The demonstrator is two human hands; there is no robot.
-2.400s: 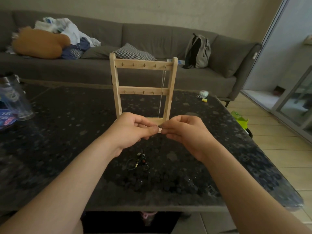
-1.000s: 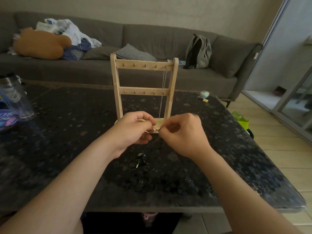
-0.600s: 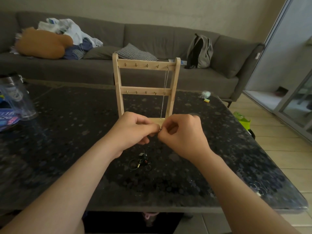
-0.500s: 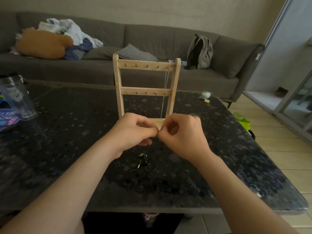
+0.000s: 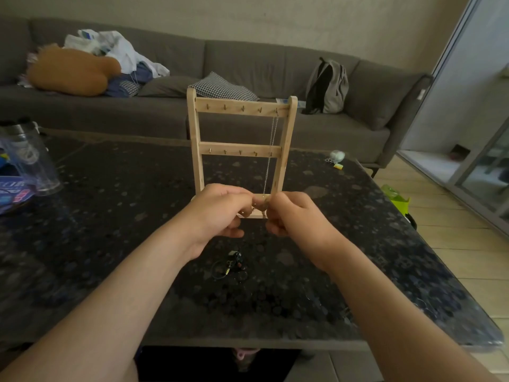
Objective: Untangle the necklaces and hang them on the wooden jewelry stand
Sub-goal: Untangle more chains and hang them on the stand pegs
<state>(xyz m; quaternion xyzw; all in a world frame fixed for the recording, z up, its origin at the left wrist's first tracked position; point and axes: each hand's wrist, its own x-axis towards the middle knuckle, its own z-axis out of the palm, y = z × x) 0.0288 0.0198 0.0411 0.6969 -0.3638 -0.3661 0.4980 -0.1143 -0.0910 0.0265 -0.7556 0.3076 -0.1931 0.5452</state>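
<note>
A person's left hand point(image 5: 220, 213) and right hand point(image 5: 292, 216) pinch a fine chain point(image 5: 257, 209) between fingertips before the wooden jewelry stand point(image 5: 242, 150), where one necklace point(image 5: 271, 150) hangs. More tangled pieces point(image 5: 230, 267) lie on the bench point(image 5: 110, 216). Light, limp and snag-prone, the chain likely wants gentle holds near the knot.

On the dark stone table point(image 5: 110, 244) stands a wooden jewelry stand point(image 5: 241, 144). One thin chain point(image 5: 271, 150) hangs from the right hook of its top bar. Near the stand's base, the left hand point(image 5: 220, 216) and the right hand point(image 5: 294, 219) meet, fingertips pinching a fine necklace point(image 5: 259, 209) between them. Nearer lies a small dark tangle point(image 5: 230, 267). A gray sofa point(image 5: 248, 64) is far behind.
</note>
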